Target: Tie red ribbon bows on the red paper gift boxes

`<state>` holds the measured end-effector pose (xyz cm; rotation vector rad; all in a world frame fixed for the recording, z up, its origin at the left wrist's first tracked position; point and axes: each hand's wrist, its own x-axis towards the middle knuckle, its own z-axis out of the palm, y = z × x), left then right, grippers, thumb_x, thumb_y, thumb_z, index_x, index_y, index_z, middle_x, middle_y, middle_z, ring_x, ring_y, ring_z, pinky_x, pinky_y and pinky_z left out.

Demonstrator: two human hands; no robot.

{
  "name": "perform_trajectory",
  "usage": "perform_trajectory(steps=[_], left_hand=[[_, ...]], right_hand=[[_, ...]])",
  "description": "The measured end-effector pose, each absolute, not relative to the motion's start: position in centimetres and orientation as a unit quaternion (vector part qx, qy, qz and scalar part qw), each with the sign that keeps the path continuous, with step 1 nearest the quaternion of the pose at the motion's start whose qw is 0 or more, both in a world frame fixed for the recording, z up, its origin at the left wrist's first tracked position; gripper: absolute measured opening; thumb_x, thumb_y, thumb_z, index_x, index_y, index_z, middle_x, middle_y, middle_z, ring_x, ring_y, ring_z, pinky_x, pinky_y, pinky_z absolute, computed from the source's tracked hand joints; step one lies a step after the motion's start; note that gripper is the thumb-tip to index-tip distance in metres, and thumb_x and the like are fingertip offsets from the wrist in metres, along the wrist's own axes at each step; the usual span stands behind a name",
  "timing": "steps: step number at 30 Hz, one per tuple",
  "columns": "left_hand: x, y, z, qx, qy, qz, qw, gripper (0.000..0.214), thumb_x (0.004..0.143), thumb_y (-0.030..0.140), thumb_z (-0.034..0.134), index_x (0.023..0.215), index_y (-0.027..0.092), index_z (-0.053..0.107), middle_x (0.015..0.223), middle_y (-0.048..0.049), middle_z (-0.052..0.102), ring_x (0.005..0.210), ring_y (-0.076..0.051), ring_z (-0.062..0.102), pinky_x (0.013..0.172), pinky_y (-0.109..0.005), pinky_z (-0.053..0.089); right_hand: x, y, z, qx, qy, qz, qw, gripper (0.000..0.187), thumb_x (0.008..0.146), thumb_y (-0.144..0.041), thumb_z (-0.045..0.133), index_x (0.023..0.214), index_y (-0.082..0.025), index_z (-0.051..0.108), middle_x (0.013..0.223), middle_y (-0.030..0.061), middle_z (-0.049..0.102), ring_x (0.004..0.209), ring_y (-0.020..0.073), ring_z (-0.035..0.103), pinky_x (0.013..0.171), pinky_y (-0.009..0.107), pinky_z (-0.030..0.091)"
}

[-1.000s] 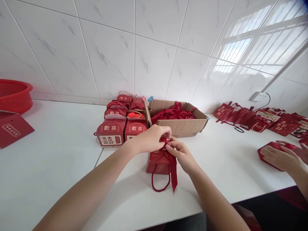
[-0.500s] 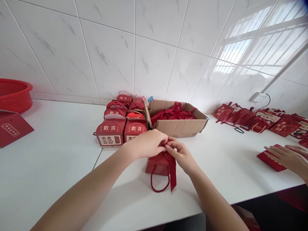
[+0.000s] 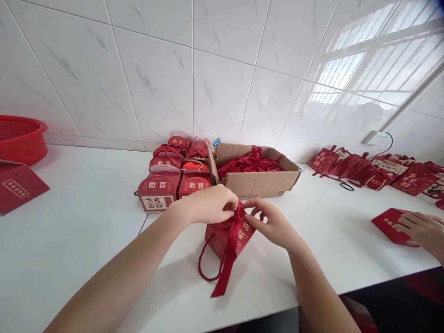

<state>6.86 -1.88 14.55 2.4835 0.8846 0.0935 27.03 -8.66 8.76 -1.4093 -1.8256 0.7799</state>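
Observation:
A red gift box (image 3: pixel 215 244) with white characters stands turned at an angle on the white table, its red rope handle (image 3: pixel 201 266) hanging at the front left. A red ribbon (image 3: pixel 231 259) is gathered at the box's top, and one long tail hangs down the front. My left hand (image 3: pixel 211 203) bends over the top from the left, its curled fingers closed on the ribbon; the fingertips are partly hidden. On the other side, my right hand (image 3: pixel 272 222) has thumb and forefinger apart, their tips close against the gathered ribbon.
Behind are several finished-looking red boxes (image 3: pixel 157 185) and a cardboard box (image 3: pixel 262 182) of red ribbons. A red basket (image 3: pixel 24 141) is at left, beside a red card piece (image 3: pixel 26 185). At right, another person's hand (image 3: pixel 423 233) touches a red box (image 3: pixel 393 224); red bags (image 3: pixel 350 166) and scissors (image 3: pixel 347 187) lie behind.
The gift box has turned, showing its right-hand side with characters. The ribbon tail has swung left. My right hand's fingers have spread from their pinch. The other person's box has opened out taller.

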Motion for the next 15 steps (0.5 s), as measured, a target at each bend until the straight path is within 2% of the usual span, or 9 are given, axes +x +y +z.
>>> perform_trajectory(steps=[2,4,10,15], left_hand=[[6.9,-2.2,14.8,0.911,0.334,0.022,0.240,0.014,0.080,0.024,0.048,0.075,0.022,0.060,0.081,0.0025,0.065,0.063,-0.013,0.058,0.050,-0.025,0.037],[7.0,-2.5,14.9,0.913,0.340,0.015,0.225,0.011,0.080,0.024,0.048,0.074,0.021,0.058,0.080,0.0015,0.065,0.062,-0.014,0.057,0.049,-0.025,0.036],[7.2,-2.6,14.8,0.918,0.333,0.010,0.213,0.010,0.079,0.025,0.049,0.072,0.019,0.054,0.080,-0.0004,0.064,0.065,-0.015,0.058,0.050,-0.026,0.037],[7.2,-2.5,15.0,0.921,0.333,0.008,0.204,0.013,0.079,0.024,0.048,0.068,0.019,0.050,0.077,-0.0009,0.061,0.059,-0.014,0.054,0.045,-0.025,0.033]], right_hand=[[27.2,-8.5,8.7,-0.540,-0.721,0.269,0.342,0.023,0.087,-0.030,0.055,0.108,-0.028,0.061,0.107,0.0003,0.066,0.080,0.0139,0.058,0.068,0.029,0.046],[27.2,-8.4,8.6,-0.541,-0.728,0.241,0.344,0.022,0.086,-0.029,0.057,0.107,-0.028,0.063,0.098,0.0001,0.068,0.079,0.0142,0.058,0.067,0.029,0.045],[26.9,-9.0,9.6,-0.542,-0.753,0.178,0.328,0.017,0.089,-0.031,0.053,0.103,-0.027,0.061,0.083,-0.0012,0.064,0.069,0.0123,0.054,0.065,0.028,0.043],[27.5,-10.6,11.7,-0.545,-0.767,0.229,0.249,0.015,0.090,-0.039,0.052,0.090,-0.024,0.054,0.054,-0.0062,0.051,0.050,0.0101,0.042,0.048,0.025,0.034]])
